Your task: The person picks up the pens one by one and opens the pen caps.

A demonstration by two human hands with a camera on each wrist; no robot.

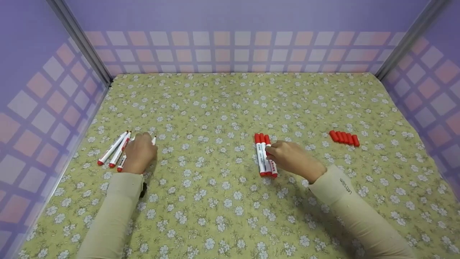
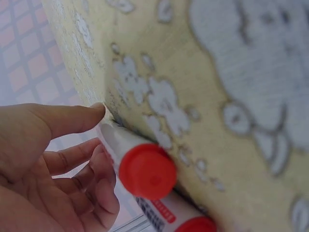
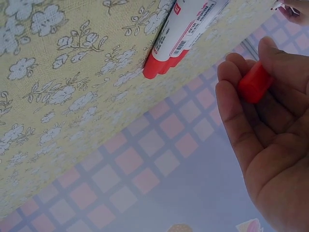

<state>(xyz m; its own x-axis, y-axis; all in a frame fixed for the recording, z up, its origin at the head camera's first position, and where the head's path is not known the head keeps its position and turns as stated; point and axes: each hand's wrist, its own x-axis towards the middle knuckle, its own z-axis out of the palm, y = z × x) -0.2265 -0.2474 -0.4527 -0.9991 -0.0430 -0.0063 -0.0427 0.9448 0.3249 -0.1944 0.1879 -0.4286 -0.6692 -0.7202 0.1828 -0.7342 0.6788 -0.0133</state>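
Observation:
On the left, several uncapped white markers (image 1: 112,148) with red ends lie on the cloth. My left hand (image 1: 140,151) is over this group, its thumb and fingers (image 2: 82,121) pinching one marker (image 2: 113,140) near its far end; a dark tip pokes out to the right of the hand in the head view. My right hand (image 1: 289,156) holds a small red marker cap (image 3: 256,83) between thumb and fingers. It is just right of three capped red-and-white markers (image 1: 260,158) lying side by side, and partly covers the rightmost one.
Several loose red caps (image 1: 345,138) lie in a row at the right. The flowered yellow cloth (image 1: 215,201) covers the table. Purple panels with pink and white squares (image 1: 201,50) stand at the back and both sides, with metal posts (image 1: 82,43) at the corners.

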